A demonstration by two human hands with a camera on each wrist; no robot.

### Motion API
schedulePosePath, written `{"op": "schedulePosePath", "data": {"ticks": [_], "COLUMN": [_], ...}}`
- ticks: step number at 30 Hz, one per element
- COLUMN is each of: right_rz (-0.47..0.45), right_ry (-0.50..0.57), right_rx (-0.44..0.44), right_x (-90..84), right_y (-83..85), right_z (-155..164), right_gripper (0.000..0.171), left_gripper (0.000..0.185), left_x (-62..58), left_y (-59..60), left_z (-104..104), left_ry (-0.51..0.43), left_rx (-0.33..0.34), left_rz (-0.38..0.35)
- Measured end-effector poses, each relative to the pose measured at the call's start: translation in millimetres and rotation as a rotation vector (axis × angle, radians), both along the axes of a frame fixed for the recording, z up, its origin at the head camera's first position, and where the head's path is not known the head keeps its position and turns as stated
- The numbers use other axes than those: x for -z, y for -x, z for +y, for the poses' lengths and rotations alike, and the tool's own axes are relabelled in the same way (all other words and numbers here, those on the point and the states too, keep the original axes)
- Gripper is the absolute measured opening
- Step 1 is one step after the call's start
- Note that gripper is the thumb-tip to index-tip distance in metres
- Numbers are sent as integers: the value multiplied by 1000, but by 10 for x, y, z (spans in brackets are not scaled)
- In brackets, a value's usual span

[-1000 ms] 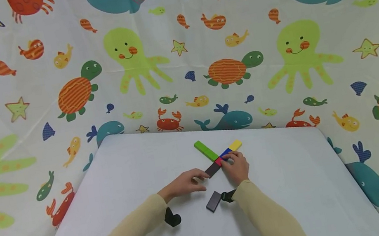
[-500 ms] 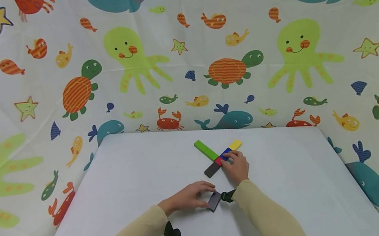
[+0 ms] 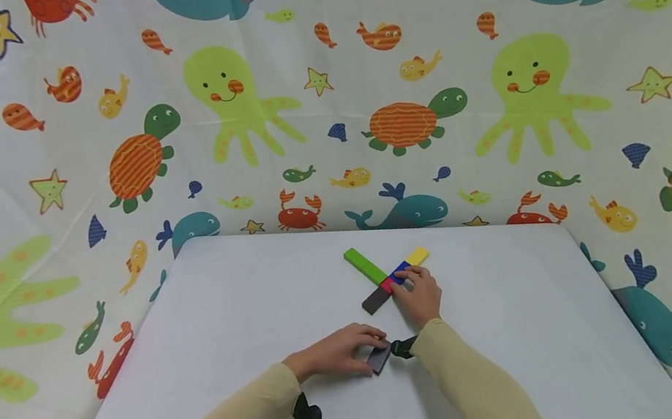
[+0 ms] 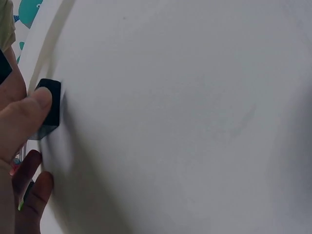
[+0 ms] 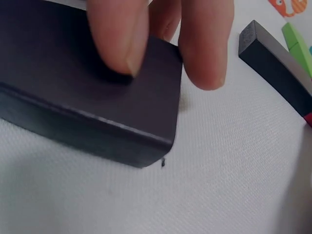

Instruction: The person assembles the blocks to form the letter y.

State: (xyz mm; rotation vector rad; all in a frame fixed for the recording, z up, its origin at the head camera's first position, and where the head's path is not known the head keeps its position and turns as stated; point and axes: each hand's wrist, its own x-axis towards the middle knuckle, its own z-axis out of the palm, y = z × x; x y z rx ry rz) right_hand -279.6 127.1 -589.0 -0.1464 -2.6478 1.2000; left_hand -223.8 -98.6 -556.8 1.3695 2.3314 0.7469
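Note:
My left hand (image 3: 340,352) pinches a dark grey rectangular block (image 3: 379,360) near the front middle of the table. In the left wrist view the thumb lies on that block; fingertips (image 5: 119,53) overlap its top in the right wrist view. Farther back, my right hand (image 3: 420,297) holds the blue block (image 3: 401,270) in a diagonal row, its thumb beside the small red block (image 3: 386,285). A yellow block (image 3: 417,256) continues the row at the far end, and another dark block (image 3: 376,300) at the near end. A green bar (image 3: 364,265) branches off to the back left.
The white-covered table (image 3: 243,292) has its far edge against a curtain (image 3: 293,113) printed with sea animals. Black wrist camera mounts (image 3: 306,414) stick out under the sleeves. The right forearm (image 3: 481,381) lies just to the right of the loose dark block.
My left hand has come down from beside the joined row to the separate dark block and taken hold of it. The right hand stays at the row.

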Motion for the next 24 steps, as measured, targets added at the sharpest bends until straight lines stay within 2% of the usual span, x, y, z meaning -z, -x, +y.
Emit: {"op": "schedulePosePath", "data": {"ticks": [9, 15, 19, 24], "right_rz": [6, 32, 48, 3], "right_ry": [3, 22, 24, 43], "right_rx": [1, 3, 3, -1], "right_x": [20, -3, -23, -7], "right_y": [10, -15, -30, 4], "right_z": [-8, -15, -22, -6], "right_gripper": [33, 32, 31, 32], "left_gripper": [45, 43, 43, 43], "left_x": [-22, -27, -85, -182], "left_y": [-22, 37, 139, 294], "left_z": [-20, -89, -161, -258], "left_ry": [19, -18, -54, -51], "left_rx": [1, -11, -57, -138], "left_rz": [41, 67, 12, -79]}}
